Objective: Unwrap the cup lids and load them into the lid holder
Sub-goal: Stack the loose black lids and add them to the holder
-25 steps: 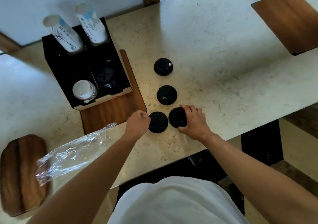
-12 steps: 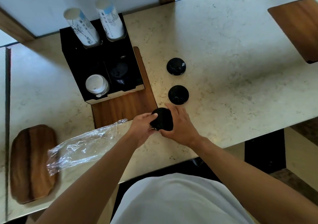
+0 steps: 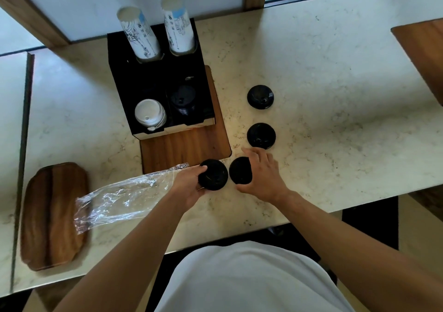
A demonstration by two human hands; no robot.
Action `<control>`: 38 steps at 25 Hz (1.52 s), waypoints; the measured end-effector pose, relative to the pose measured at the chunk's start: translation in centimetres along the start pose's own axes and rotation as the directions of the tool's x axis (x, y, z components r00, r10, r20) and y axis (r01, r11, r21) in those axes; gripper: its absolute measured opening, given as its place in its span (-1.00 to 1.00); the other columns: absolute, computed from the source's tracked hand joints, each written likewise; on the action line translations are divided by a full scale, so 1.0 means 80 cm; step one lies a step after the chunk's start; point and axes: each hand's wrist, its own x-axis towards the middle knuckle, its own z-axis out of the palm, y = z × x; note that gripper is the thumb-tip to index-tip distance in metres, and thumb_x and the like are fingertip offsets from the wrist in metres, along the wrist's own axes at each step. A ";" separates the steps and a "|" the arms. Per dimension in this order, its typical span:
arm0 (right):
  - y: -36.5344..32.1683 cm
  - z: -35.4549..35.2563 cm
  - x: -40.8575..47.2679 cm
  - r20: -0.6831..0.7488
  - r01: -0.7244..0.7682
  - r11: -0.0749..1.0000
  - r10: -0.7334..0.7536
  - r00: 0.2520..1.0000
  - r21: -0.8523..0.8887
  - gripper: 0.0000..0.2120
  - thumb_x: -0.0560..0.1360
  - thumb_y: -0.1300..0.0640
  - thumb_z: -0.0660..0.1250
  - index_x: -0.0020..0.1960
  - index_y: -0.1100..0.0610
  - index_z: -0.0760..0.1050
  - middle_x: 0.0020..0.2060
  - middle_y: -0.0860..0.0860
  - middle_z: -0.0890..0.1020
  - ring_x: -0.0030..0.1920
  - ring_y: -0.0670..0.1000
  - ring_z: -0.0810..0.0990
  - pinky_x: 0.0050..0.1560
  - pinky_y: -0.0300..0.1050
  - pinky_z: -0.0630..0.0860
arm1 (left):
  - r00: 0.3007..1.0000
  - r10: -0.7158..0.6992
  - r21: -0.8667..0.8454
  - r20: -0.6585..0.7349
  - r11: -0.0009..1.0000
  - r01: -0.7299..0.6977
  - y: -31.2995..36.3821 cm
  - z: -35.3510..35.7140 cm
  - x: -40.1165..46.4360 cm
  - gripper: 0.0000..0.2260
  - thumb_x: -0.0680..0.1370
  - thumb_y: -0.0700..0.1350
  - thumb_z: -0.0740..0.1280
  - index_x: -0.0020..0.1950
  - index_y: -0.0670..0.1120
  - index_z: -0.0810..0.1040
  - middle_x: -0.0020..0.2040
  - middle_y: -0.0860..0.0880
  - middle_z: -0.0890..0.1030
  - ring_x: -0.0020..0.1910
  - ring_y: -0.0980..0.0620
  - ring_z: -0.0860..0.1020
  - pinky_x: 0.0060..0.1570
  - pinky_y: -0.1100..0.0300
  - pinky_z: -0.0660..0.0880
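Holding: left hand (image 3: 189, 187) grips a black lid (image 3: 213, 174) from its left side, fingers curled round the rim — whether the lid is lifted or rests on the counter (image 3: 323, 96), I cannot tell.
Second lid (image 3: 239, 170): just right of the first, close beside it but apart; right hand (image 3: 263, 175) lies over its right edge, fingers spread and bent, thumb below it — a loose cover, and I cannot tell if it truly grips.
Third lid (image 3: 261, 135): flat on the counter, just beyond the right fingertips, not touched.
Fourth lid (image 3: 260, 96): farther back in the same line, alone.
Holder (image 3: 153, 79): black box, back left of the hands, standing partly on a wooden board (image 3: 187, 146); front right bay has black lids (image 3: 183, 100) stacked, front left bay white lids (image 3: 150, 114).
Cups (image 3: 139, 33): two tall paper stacks tilted in the rear bays.
Wrap (image 3: 124, 196): clear plastic, crumpled, on the counter under the left forearm.
Tray (image 3: 52, 215): dark wood, far left.
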 end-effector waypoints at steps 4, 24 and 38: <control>0.009 0.006 0.003 0.087 -0.037 0.997 0.042 0.995 -0.063 0.00 0.29 -0.15 0.55 0.59 0.00 0.13 0.48 0.04 0.27 0.43 0.16 0.28 0.41 0.15 0.31 | 1.000 -0.024 -0.003 -0.016 1.000 0.024 0.002 -0.004 -0.003 -0.72 0.58 -0.21 0.39 0.28 -0.17 0.55 0.20 -0.17 0.63 0.17 -0.19 0.60 -0.06 -0.03 0.61; -0.051 0.002 -0.002 -0.069 -0.014 0.893 0.051 0.996 0.450 -0.10 0.31 -0.36 0.46 0.52 -0.04 0.23 0.24 -0.11 0.33 0.21 -0.08 0.47 0.14 -0.28 0.50 | 0.992 -0.002 -0.094 0.130 0.995 0.014 0.011 0.003 -0.024 -0.80 0.62 -0.19 0.30 0.21 -0.22 0.58 0.06 -0.26 0.72 0.01 -0.19 0.71 -0.07 -0.03 0.67; -0.064 0.014 0.002 -0.021 -0.053 0.909 0.067 0.998 0.413 -0.21 0.34 -0.30 0.49 0.45 -0.02 0.33 0.19 -0.09 0.25 0.15 -0.03 0.47 0.06 -0.34 0.45 | 0.972 0.020 -0.119 0.235 0.993 0.008 0.004 0.008 -0.023 -0.78 0.60 -0.16 0.37 0.19 -0.26 0.59 0.08 -0.28 0.71 -0.04 -0.14 0.72 -0.13 0.05 0.67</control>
